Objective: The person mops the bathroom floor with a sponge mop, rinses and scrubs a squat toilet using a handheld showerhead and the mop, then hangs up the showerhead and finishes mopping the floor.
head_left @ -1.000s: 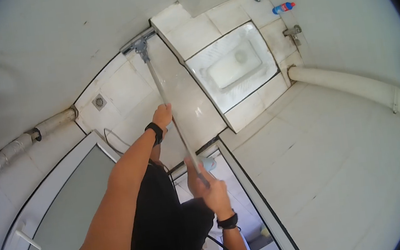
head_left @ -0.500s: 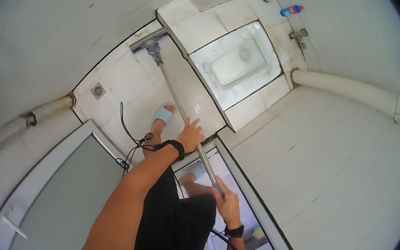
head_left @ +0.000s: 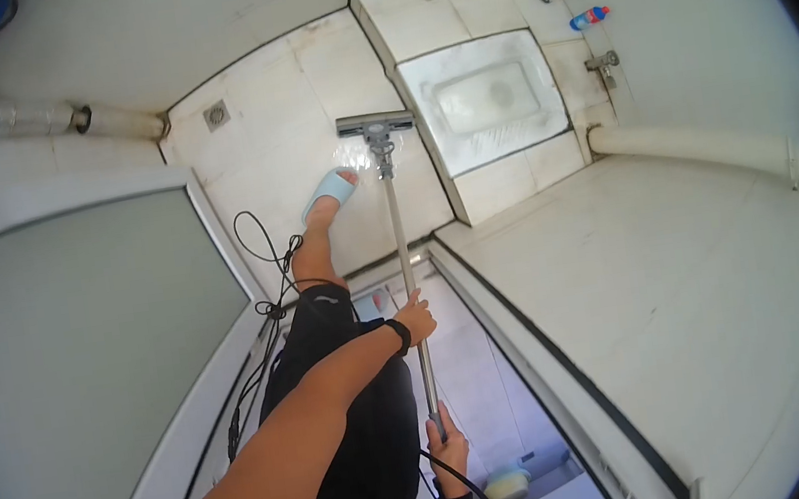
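A long metal pole [head_left: 398, 219] runs down the middle, with a wide grey floor head [head_left: 375, 126] flat on the pale tiles beside the raised step. My left hand [head_left: 416, 320] is closed round the middle of the pole, above the doorway. Nearer my body, my right hand [head_left: 449, 445] grips the grey handle at the pole's lower end. Wet, shiny tile shows just left of the floor head. My foot in a light blue slipper [head_left: 330, 193] stands to the left of the pole.
A squat toilet [head_left: 486, 102] is set in the raised step. Black cable [head_left: 264, 257] lies looped beside my leg. At left stands a frosted door [head_left: 77, 332]; a floor drain [head_left: 216, 115] lies beyond it. A blue bottle [head_left: 589, 18] and a tap [head_left: 602, 61] are at right.
The floor head has come back from the far wall toward me. My left hand, its fingers spread over the pole before, has closed round it. The view has turned and shifted.
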Action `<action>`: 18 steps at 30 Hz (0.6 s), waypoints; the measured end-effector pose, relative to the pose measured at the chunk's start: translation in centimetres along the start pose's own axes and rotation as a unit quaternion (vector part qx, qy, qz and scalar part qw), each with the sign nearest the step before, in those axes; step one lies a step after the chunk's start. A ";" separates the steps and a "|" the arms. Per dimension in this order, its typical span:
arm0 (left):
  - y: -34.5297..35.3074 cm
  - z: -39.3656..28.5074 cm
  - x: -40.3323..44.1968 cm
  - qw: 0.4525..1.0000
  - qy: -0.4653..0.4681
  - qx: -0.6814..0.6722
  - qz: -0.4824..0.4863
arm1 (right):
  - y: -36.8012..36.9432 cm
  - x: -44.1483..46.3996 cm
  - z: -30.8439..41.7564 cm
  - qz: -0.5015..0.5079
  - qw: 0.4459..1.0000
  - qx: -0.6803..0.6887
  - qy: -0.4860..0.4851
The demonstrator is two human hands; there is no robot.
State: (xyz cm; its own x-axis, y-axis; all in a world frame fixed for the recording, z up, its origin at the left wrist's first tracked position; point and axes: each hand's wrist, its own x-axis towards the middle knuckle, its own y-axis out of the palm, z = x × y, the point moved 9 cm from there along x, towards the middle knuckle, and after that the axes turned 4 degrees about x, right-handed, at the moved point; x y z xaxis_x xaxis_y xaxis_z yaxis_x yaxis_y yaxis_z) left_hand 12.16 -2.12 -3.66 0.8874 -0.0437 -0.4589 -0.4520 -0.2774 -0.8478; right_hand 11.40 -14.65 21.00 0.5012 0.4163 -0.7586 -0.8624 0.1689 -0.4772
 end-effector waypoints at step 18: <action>-0.7 -22.5 -9.8 0.968 0.149 -0.190 0.064 | -0.3 -19.2 -9.4 -0.038 0.991 -0.070 -0.112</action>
State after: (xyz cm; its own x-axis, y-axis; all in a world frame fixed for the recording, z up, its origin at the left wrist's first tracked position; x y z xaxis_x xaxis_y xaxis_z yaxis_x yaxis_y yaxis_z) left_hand 5.86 -23.10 7.39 0.8390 -0.3602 -0.4080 -0.5438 -0.5828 -0.6038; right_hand 2.70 -31.15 31.56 0.5223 0.5974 -0.6085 -0.7972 0.0888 -0.5972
